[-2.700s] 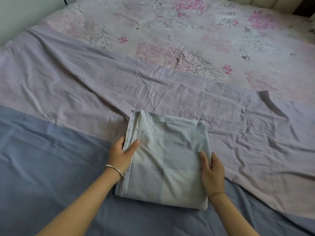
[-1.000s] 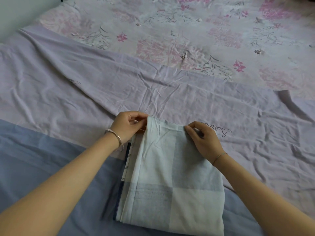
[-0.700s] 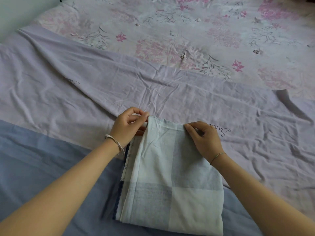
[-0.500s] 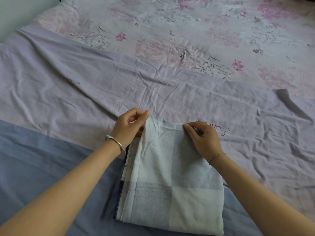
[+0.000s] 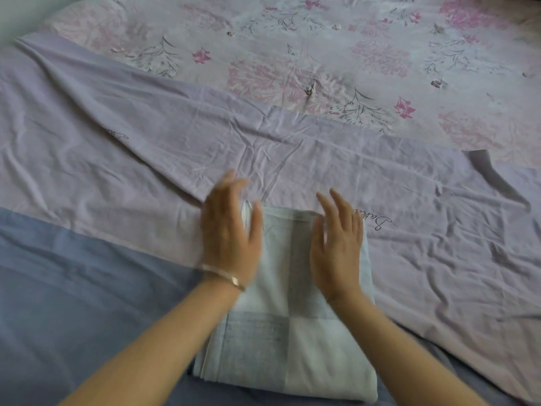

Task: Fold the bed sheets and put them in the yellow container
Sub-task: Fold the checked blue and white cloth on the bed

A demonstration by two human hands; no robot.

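Left hand and right hand have both let go of the far corners of the folded sheet, which they were pinching half a second ago, and now lie spread over its far end. The sheet itself has not shifted.

Surroundings: the folded sheet, pale blue-green with a faint check, lies flat on the bed near the viewer. It straddles the line where a blue cloth meets a creased lilac cloth. Dark script lettering is printed on the lilac cloth just beside the sheet's far right corner. A floral cover with pink blooms fills the far part of the bed, well apart from the sheet.

Obstructions: the left forearm crosses the sheet's left edge and hides part of it. The right forearm covers part of the right edge. Both hands hide the two far corners.

Hand pose: on the left hand the fingers are straight and close together, with the thumb held out to the side, over the far left corner. A silver bracelet sits on that wrist. On the right hand the fingers are straight and slightly apart, and the tips reach past the far edge. Neither hand grips anything. Motion blur prevents telling whether the palms touch the sheet.
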